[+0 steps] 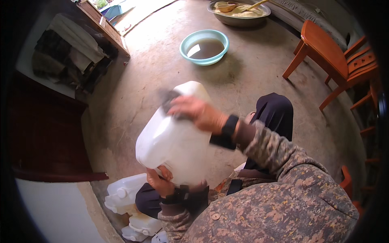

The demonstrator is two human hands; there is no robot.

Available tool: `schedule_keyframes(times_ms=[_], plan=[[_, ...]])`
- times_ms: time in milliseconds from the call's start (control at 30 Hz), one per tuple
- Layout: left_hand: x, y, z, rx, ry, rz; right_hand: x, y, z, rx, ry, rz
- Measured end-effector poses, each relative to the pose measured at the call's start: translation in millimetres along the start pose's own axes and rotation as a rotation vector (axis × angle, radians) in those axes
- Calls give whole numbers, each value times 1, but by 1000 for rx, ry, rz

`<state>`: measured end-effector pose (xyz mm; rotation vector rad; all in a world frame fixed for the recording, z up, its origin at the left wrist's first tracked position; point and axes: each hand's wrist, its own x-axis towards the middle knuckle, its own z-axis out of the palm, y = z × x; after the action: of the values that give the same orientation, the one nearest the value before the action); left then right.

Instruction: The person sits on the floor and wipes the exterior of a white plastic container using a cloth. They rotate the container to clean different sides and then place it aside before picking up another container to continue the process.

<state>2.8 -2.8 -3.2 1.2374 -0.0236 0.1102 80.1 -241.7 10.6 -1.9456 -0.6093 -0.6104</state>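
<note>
A white plastic jug (185, 145) is held tilted in front of me, above the floor between my knees. At its lower end my left hand (161, 182) grips it, the fingers wrapped around what looks like the handle. My right hand (197, 114) presses a dark grey cloth or scrubbing pad (168, 98) against the jug's upper edge. Motion blurs this hand and the pad, so the pad's exact kind cannot be told. Black bands circle both wrists. The jug's mouth is hidden.
More white plastic jugs (126, 193) sit at lower left by my knee. Ahead is a light-blue basin (223, 54) of murky water. Beyond it stands a metal basin (240, 21) with yellowish grain-like contents. An orange wooden chair (325, 51) is at right, a wooden door (103, 27) at upper left.
</note>
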Motion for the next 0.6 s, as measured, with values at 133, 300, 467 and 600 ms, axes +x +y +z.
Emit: schedule_keyframes(times_ms=[133,300,467,600], plan=[[5,-9,-17,-196,-18,-122,-26,-48,28,-158,-106,-169],[6,-5,-18,-300,-67,-211,-39,53,6,-252,128,399],[-3,0,-14,-326,-55,-262,-1,72,-35,-17,-13,808],[1,-4,-21,-246,-231,-252,10,34,-10,-241,146,168]])
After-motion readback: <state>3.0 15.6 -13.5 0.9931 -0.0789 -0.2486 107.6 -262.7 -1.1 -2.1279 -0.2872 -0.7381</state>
